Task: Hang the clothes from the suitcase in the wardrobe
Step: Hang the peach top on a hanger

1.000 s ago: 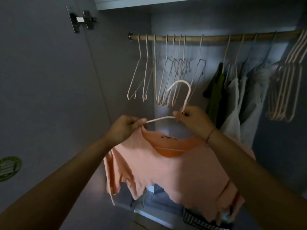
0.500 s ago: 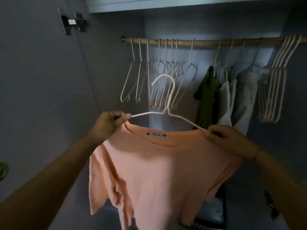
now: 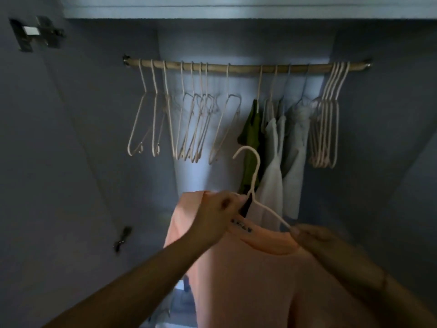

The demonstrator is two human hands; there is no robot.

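Note:
A peach T-shirt (image 3: 272, 285) hangs on a white hanger (image 3: 254, 176) in front of me, below the wooden wardrobe rail (image 3: 246, 67). My left hand (image 3: 217, 216) grips the shirt's neckline and the hanger just under its hook. My right hand (image 3: 314, 237) pinches the hanger's right arm at the shirt's shoulder. The hook points left and stands well below the rail. The suitcase is out of view.
Several empty white hangers (image 3: 189, 124) fill the rail's left half, and more (image 3: 327, 129) bunch at its right end. A green garment (image 3: 251, 138) and pale grey garments (image 3: 283, 157) hang between them. The open door with its hinge (image 3: 35, 34) stands at the left.
The view has tilted so the rail sits lower and the shirt has shifted right. My left hand moved from the shirt's left shoulder to the neck by the hook; the hook turned.

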